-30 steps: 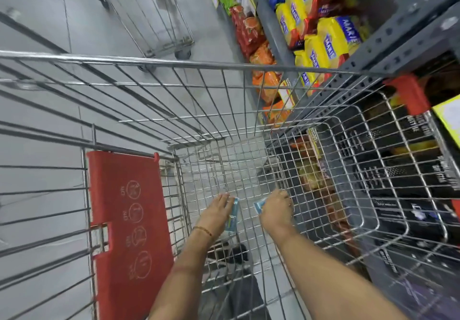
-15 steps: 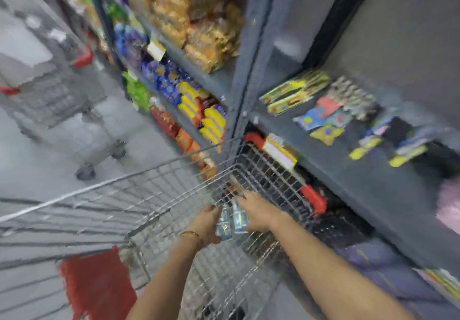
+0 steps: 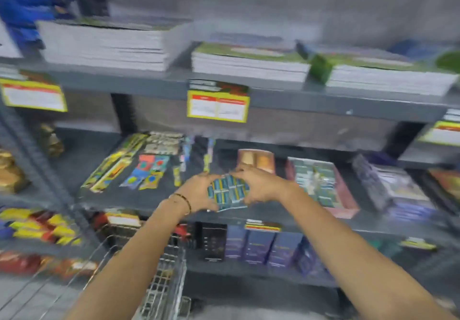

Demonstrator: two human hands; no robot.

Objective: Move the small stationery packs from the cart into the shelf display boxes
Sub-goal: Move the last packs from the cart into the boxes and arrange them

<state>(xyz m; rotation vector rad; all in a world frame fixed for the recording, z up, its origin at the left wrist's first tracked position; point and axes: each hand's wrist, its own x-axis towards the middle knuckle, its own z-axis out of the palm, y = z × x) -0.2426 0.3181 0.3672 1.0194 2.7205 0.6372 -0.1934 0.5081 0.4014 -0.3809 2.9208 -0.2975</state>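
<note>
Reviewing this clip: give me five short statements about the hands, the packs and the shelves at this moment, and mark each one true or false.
1. Both hands hold a bundle of small blue-green packs between them. True: the left hand and the right hand press on it from either side.
2. The bundle lies in the cart. False: it is held up in front of the middle shelf, above the cart.
3. A pink display box with similar packs sits to the right of the hands. True.
4. The top shelf is stocked with snack bags. False: stacks of notebooks lie there.
5. The left wrist is bare. False: it wears a thin bracelet.
</note>
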